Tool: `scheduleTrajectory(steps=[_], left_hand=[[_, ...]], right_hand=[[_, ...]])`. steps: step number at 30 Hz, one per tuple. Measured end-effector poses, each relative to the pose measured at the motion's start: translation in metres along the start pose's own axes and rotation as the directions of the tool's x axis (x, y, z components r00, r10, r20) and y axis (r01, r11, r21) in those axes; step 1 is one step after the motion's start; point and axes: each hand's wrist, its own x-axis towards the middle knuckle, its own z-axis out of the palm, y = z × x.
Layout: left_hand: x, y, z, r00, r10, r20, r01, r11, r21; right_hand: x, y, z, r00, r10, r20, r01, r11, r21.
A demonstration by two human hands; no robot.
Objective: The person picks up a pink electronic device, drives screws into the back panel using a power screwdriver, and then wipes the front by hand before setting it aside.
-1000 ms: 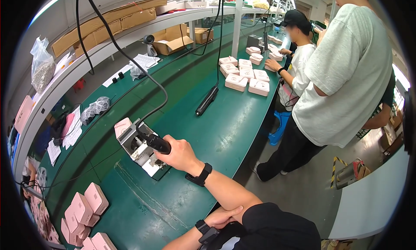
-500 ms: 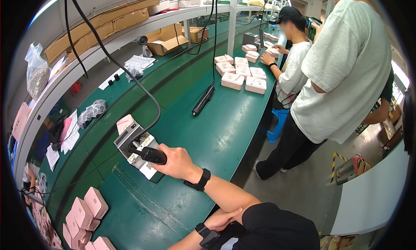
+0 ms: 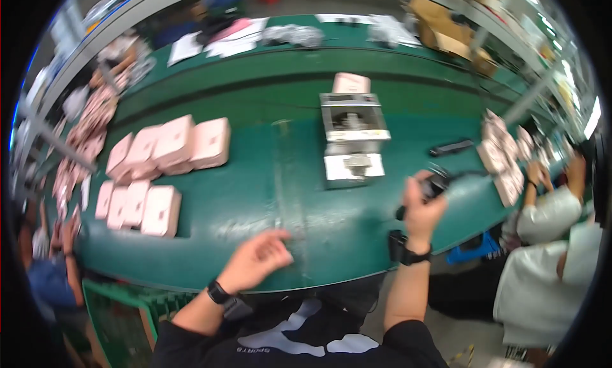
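My right hand (image 3: 422,210) is raised over the near edge of the green bench (image 3: 306,202), closed around the black handle of a corded power screwdriver (image 3: 428,188). To its left, a metal fixture (image 3: 352,138) sits on the bench with a pink box (image 3: 351,83) behind it. My left hand (image 3: 258,259) hovers over the bench's near edge, fingers loosely apart, holding nothing. Both wrists wear black watches. The picture is motion-blurred.
Pink boxes (image 3: 169,146) are grouped at left, more of them (image 3: 137,205) nearer me. A black tool (image 3: 451,147) lies right of the fixture. People in white tops (image 3: 553,215) work at the right, beside more pink boxes (image 3: 503,161). Cardboard cartons (image 3: 446,30) stand at the back.
The view has swung hard left, so the bench now runs across the picture. My right hand has lifted the screwdriver off the fixture and drawn it back right. My left hand has risen to the bench edge.
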Motion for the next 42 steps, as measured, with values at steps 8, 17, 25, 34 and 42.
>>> scheduleTrajectory(steps=[8, 17, 25, 34, 42], left_hand=[[-0.051, -0.026, -0.138, 0.421, 0.731, -0.537, 0.441, 0.352, 0.825], [-0.060, -0.063, -0.143, 0.630, 0.640, -0.440, 0.401, 0.218, 0.890], [0.000, -0.023, -0.031, 0.817, 0.562, 0.132, -0.302, 0.221, 0.927], [0.088, -0.005, 0.044, 0.664, 0.590, 0.459, -0.680, 0.221, 0.699], [0.103, -0.022, 0.032, 0.820, 0.473, 0.323, -0.572, 0.704, 0.421]], right_hand=[[-0.025, -0.003, -0.002, 0.988, -0.139, 0.061, 0.134, 0.989, 0.067], [-0.018, -0.014, 0.007, 0.995, -0.081, 0.056, 0.080, 0.997, 0.021], [-0.024, -0.020, 0.009, 0.986, -0.134, 0.098, 0.139, 0.989, -0.043], [-0.021, -0.014, -0.003, 0.986, -0.147, 0.082, 0.156, 0.980, -0.126], [0.008, -0.049, 0.008, 0.987, -0.123, 0.105, 0.102, 0.978, 0.184]])
